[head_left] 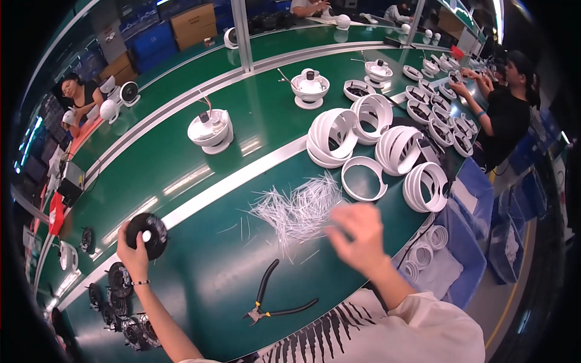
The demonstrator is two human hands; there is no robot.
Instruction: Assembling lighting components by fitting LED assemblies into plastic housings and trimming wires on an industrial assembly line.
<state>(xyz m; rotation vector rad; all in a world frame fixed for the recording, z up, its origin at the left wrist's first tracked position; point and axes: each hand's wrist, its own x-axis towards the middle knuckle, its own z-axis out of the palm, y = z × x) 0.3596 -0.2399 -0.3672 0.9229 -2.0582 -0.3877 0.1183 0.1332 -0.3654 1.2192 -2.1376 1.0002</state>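
Observation:
My left hand (134, 247) grips a round black disc-shaped part (156, 237) with a white spot near its middle, held up at the left of the bench. Over the right edge of a loose pile of thin white plastic strips (296, 209) is my right hand (362, 239). It is slightly blurred, with thumb and forefinger apart and nothing visible between them. Diagonal cutters (259, 311) with black and yellow handles lie spread on the green bench top between my arms. Several dark round parts with wiring (120, 279) sit beside my left forearm.
Stacked white rings (331, 136) and a single white ring (364, 179) stand beyond my right hand. White dome units (210, 131) with wires line the green conveyor (260, 100). A blue bin (466, 257) is at the right. Other people work along the line.

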